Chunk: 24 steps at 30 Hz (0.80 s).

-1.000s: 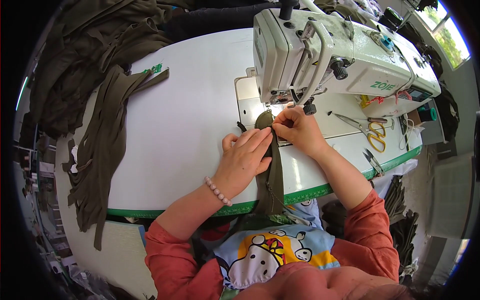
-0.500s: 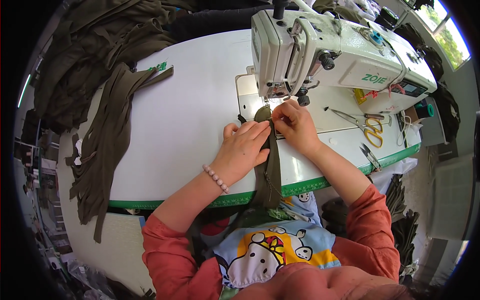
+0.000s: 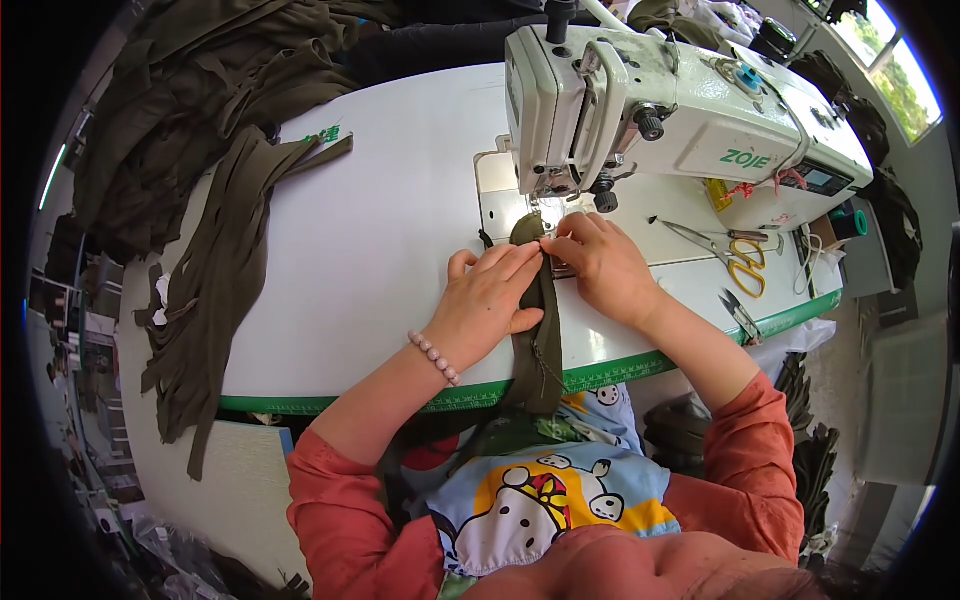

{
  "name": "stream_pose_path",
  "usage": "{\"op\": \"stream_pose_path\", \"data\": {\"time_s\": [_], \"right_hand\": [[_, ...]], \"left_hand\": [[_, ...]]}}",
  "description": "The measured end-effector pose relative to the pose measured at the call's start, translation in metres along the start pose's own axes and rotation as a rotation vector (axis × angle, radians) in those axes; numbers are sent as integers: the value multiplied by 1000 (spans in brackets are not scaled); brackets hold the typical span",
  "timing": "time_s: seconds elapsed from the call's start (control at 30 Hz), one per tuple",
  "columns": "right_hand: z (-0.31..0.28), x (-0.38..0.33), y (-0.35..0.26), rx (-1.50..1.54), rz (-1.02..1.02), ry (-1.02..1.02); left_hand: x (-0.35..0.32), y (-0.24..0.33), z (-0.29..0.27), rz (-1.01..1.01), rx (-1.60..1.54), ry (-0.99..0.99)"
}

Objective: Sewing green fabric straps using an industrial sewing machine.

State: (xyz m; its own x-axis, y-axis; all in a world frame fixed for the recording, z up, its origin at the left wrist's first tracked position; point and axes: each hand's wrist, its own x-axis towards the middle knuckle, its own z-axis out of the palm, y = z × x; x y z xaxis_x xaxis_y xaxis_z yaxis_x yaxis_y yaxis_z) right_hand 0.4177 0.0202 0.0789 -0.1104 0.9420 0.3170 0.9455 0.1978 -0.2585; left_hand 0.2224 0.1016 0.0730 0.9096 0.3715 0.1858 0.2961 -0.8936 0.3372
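A narrow olive-green fabric strip [image 3: 541,340] runs from my lap over the table's front edge up to the needle of a white sewing machine [image 3: 680,110]. My left hand [image 3: 490,300], with a pink bead bracelet at the wrist, lies flat on the strip's left side and presses it to the table. My right hand [image 3: 600,265] pinches the strip's top end just in front of the presser foot. The fabric's tip is partly hidden under the foot.
A bundle of olive strips [image 3: 215,290] hangs over the white table [image 3: 380,230] at the left, with a bigger fabric heap [image 3: 190,100] behind it. Yellow-handled scissors [image 3: 735,260] and small snips [image 3: 740,318] lie right of the machine. A green ruler edges the table front.
Both hands have stayed on the strip by the needle, with only slight shifts of the fingers; the view has tilted a little.
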Motion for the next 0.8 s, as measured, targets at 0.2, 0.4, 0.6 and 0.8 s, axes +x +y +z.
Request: {"op": "stream_pose_path", "data": {"time_s": [0.2, 0.4, 0.6, 0.8], "right_hand": [[6, 1, 8, 18, -26, 43], [24, 4, 15, 56, 32, 139], [23, 1, 18, 107, 56, 134], [22, 2, 17, 107, 56, 160]], "left_hand": [[3, -1, -2, -17, -10, -22], [15, -20, 4, 43, 90, 90], [18, -23, 6, 58, 89, 99], [19, -24, 6, 63, 91, 99]]}}
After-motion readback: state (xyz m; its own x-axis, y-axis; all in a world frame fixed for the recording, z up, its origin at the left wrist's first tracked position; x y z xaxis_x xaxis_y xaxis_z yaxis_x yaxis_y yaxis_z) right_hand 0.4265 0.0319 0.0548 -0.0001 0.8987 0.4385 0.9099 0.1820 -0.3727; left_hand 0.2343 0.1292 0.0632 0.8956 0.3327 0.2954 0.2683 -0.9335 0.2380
